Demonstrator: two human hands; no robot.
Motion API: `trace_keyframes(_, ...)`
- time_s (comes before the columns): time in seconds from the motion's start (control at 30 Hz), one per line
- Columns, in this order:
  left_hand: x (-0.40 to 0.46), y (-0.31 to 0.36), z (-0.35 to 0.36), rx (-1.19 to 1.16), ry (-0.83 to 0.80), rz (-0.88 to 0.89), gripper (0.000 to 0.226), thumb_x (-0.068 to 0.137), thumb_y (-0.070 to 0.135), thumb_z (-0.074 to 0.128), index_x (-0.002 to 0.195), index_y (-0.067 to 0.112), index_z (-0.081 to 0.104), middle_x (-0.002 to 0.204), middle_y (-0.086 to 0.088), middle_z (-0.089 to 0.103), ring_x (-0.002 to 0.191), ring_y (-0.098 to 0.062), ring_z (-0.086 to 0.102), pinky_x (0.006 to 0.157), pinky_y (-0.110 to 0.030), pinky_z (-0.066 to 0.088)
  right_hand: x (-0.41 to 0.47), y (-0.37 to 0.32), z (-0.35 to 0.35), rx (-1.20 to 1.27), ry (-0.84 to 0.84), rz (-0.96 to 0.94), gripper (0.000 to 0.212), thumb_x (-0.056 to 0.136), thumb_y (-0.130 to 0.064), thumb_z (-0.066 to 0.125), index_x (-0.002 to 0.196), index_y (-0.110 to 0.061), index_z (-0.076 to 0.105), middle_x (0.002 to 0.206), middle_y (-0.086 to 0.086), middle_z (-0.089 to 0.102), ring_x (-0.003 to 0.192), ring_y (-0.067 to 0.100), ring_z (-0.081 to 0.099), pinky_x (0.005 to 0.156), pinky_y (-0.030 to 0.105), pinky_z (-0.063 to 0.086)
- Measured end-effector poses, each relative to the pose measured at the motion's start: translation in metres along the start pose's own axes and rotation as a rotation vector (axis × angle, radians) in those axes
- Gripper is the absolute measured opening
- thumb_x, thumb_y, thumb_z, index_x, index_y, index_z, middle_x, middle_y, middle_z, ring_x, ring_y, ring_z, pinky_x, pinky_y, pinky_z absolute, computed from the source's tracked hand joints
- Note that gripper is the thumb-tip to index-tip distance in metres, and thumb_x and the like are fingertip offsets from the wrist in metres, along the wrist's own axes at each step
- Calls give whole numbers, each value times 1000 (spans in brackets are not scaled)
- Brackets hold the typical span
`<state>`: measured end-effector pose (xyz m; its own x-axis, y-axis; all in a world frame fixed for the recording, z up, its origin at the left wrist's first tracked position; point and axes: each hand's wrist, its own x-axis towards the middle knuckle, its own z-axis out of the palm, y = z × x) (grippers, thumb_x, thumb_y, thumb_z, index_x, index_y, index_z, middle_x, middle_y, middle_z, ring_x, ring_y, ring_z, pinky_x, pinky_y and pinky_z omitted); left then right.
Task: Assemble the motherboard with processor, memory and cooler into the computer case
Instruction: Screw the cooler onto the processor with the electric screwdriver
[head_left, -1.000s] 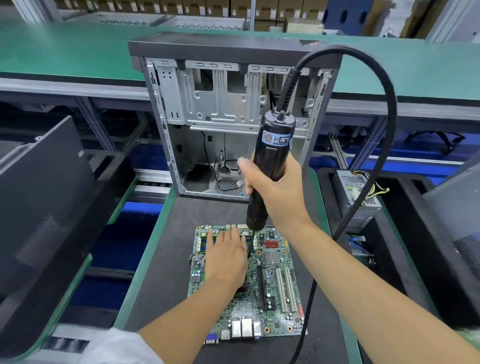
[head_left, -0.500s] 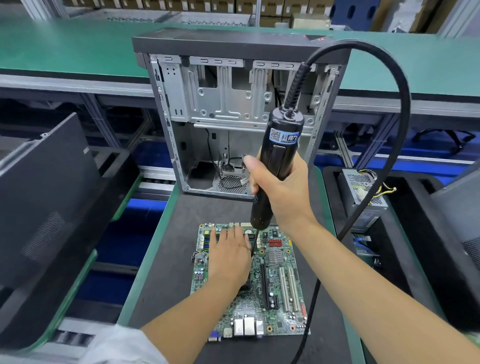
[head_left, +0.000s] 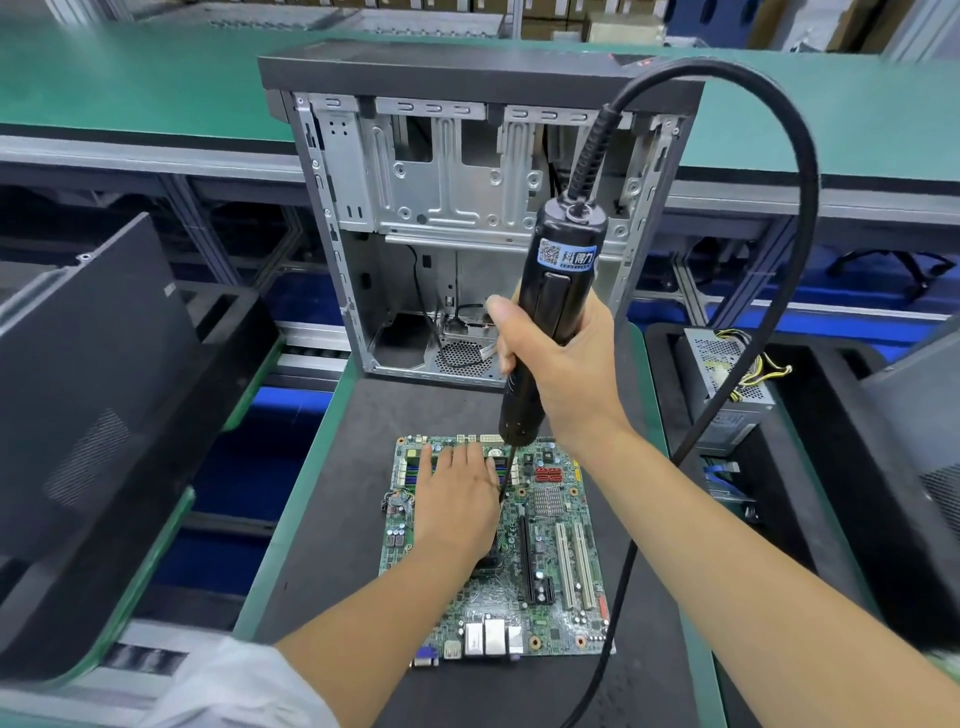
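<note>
The right hand (head_left: 558, 371) has its grip wrapped around the middle of a black electric screwdriver (head_left: 545, 322), thumb along the left side of the barrel, holding it nearly upright. The thin bit at the lower end points down onto the motherboard (head_left: 545, 545), just beside the fingers of the left hand (head_left: 457, 499). A thick black cable (head_left: 800, 208) leaves the top of the tool, arches up and over to the right, then drops past the right forearm toward the near edge of the desk.

The left hand lies flat, fingers straight and together, pressing on the upper left part of the motherboard over the memory slots; its grip holds nothing. What lies under the palm cannot be told.

The green motherboard rests flat on a dark mat (head_left: 332, 519) on the desk, its rear ports toward the viewer and white expansion slots on its right half.

Behind it, well apart from the board, the computer case (head_left: 447, 197) stands upright and open, bare metal inside with loose wires at the bottom.

To the right, a grey power supply (head_left: 727, 395) with yellow wires sits in a black tray. To the left, a black case panel (head_left: 88, 395) leans in another black tray.
</note>
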<state>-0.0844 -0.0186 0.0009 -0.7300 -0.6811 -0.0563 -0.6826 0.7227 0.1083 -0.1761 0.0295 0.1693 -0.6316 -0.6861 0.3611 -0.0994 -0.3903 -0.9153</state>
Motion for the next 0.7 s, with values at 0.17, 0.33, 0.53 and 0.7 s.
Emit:
trace_keyframes(0.17,0,1,-1,-11,15,-1,40,102,28,11,122,15,43,119,-1,54,118,-22,47,118,-44,14,-3,3,5,0,-47,-10,21,81,-13,68,78,-6,48,55,-2,53,48,16,49,53,30,47)
trace_keyframes(0.33,-1,0,-2,-14,27,5,37,102,27,11,117,17,43,113,0,54,114,-22,49,117,-43,15,0,4,5,1,-40,-4,20,82,-12,68,80,-4,49,55,-4,54,48,15,49,54,30,47)
trace_keyframes(0.53,-1,0,-1,-27,27,-3,36,102,28,12,116,17,44,113,0,55,114,-21,49,117,-42,16,0,4,5,2,-62,-5,22,81,-14,68,80,-4,49,54,-3,53,49,15,49,54,28,47)
trace_keyframes(0.7,0,-1,-1,-35,19,-2,37,102,28,12,120,17,42,116,0,55,116,-21,48,117,-43,16,1,4,3,-5,-62,18,28,78,-22,70,81,-1,51,55,-3,54,49,15,51,56,31,49)
